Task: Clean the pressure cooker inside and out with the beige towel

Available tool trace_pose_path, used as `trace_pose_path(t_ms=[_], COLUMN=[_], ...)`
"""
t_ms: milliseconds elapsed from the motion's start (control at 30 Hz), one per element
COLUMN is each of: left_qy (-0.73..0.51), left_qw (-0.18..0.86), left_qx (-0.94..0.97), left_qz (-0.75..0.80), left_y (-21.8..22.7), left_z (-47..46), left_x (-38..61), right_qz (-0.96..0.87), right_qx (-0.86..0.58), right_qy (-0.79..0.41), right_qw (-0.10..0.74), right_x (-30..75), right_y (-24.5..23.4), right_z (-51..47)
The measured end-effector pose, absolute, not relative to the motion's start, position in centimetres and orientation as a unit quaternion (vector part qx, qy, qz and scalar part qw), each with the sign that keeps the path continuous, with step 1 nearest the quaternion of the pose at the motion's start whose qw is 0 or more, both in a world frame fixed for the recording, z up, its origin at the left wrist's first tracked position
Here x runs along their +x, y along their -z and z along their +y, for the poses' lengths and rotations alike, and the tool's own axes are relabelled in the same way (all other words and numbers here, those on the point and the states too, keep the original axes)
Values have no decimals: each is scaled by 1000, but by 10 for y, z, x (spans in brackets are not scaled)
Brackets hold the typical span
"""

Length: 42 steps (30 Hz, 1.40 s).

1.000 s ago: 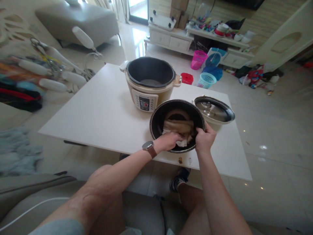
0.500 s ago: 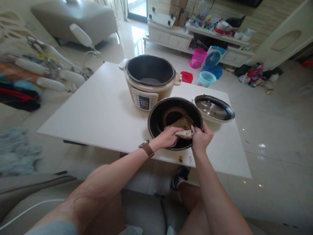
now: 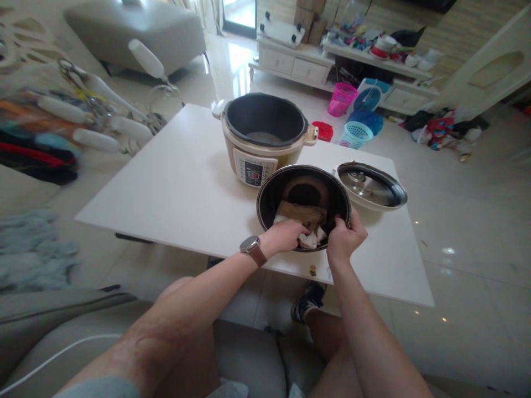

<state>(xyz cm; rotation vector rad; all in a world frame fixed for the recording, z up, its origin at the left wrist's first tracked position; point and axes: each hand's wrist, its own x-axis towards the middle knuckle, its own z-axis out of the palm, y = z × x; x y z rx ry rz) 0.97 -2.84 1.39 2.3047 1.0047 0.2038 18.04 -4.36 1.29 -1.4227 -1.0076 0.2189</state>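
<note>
Here, a dark pot (image 3: 270, 200) tilts toward the person above the counter (image 3: 166, 182), near its front edge. Inside, the left hand (image 3: 284, 236) has its fingers closed on a tan cloth (image 3: 302, 213) against the pot's wall. The right hand (image 3: 345, 237) grips the rim, thumb inside. Just behind stands an uncovered cooker (image 3: 254, 168); an upturned lid (image 3: 371, 188) lies beside the pot, to the right.

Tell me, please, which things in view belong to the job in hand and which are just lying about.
In the job: cloth, under the left hand; black pot, gripped by the right hand; apparently cooker body and lid.

Lying about: pink basket; pale-blue basket; cardboard boxes; small yellow trinket.
</note>
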Motion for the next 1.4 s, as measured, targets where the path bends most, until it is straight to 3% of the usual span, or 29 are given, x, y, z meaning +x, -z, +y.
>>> trace_pose_path(t_ms=[233, 467, 633, 767, 867, 933, 1033, 1167, 1400], left_qy=[-60, -80, -242, -439, -549, -563, -498, -283, -59], left_qw=[294, 312, 420, 539, 487, 421, 377, 376, 378], left_qx=[883, 860, 743, 532, 437, 475, 615, 772, 822], left_qz=[361, 396, 462, 483, 520, 529, 480, 427, 423], left_y=[-12, -9, -1, 9, 2, -7, -13, -4, -12], left_z=[-26, -27, -20, -10, -4, -3, -6, -17, -17], left_x=[7, 11, 19, 39, 45, 43, 40, 42, 26], right_qz=[-475, -514, -487, -431, -400, -397, -419, -451, -352], right_qx=[-622, -577, -571, -581, -587, -589, -587, -579, -602], right_qy=[-93, -195, -238, -252, -255, -259, -252, -245, -276], right_qw=[615, 604, 616, 643, 656, 655, 645, 633, 661], right_x=[198, 219, 213, 212, 210, 206, 198, 193, 206], right_y=[-18, -42, -38, -23, -15, -14, -16, -17, 1], right_z=[-35, -28, -30, -28, -26, -25, -27, -28, -24])
